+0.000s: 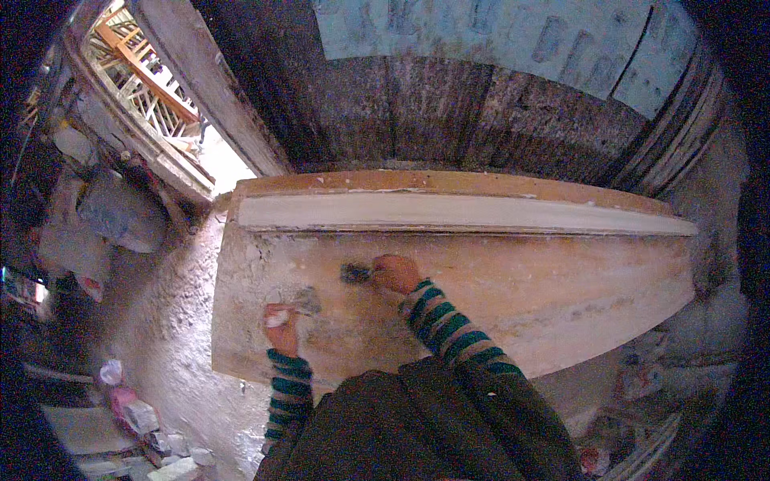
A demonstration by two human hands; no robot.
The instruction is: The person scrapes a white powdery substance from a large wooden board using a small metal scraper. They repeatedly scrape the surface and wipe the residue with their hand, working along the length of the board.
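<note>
My left hand point(281, 327) is closed around a pale handle, low over the left part of a wooden worktable point(561, 289). From it a blurred grey putty knife point(307, 301) blade points to the right. My right hand point(395, 274), farther along the board, grips a dark, flat-bladed scraper point(355, 273) that points left toward the middle of the table. Its handle is hidden inside the fingers. A long white moulded strip point(433, 212) lies along the far side of the table, beyond both hands. Whitish smears and dust cover the wood under the tools.
Behind the table stands a dark wall with a worn blue panel point(497, 36) above. At the upper left a bright doorway point(224, 156) opens outward. Sacks point(124, 212) stand on the left, with white rubble point(172, 453) at the lower left. Clutter lies at the lower right.
</note>
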